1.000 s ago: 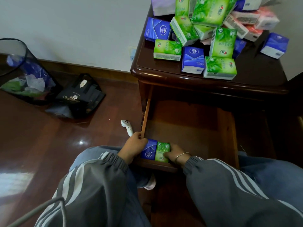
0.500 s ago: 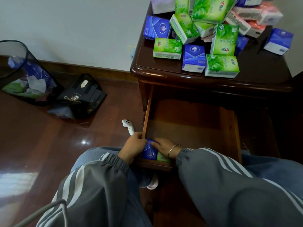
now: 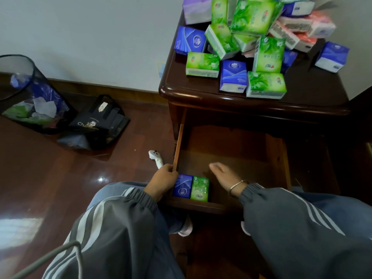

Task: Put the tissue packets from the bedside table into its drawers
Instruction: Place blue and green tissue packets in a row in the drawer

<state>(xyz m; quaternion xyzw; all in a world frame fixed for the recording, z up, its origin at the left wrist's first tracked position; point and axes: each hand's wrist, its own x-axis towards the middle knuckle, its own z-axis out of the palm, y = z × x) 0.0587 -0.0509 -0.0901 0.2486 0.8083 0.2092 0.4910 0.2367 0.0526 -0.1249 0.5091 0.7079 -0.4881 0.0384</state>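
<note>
2 tissue packets lie side by side and touching in the near-left corner of the pulled-out brown wooden drawer (image 3: pixel 231 154): 1 blue plastic-wrapped tissue packet (image 3: pixel 182 188) on the left and 1 green plastic-wrapped tissue packet (image 3: pixel 199 188) on its right. The left hand (image 3: pixel 164 181) sits at that corner, its fingers curled over the drawer's left wall, its inner side against the blue packet. The right hand (image 3: pixel 226 176) hangs above the drawer floor, just beside the green packet, fingers loosely stretched and holding nothing; 1 thin metal bangle (image 3: pixel 237 187) circles its wrist.

Above, on the dark glossy wooden bedside table (image 3: pixel 314 91), stands a jumbled pile of green, blue, pink and lilac tissue packets (image 3: pixel 253 17); the overlap hides the exact number. 3 packets form its front row: green, blue, green. 1 blue packet (image 3: pixel 332 56) lies apart to the right.

On the dark polished wood floor (image 3: pixel 50 178) left of the drawer lie 1 white handheld controller (image 3: pixel 155 159), 1 black carrier bag (image 3: pixel 98 122) and 1 black mesh waste bin (image 3: pixel 30 93).
</note>
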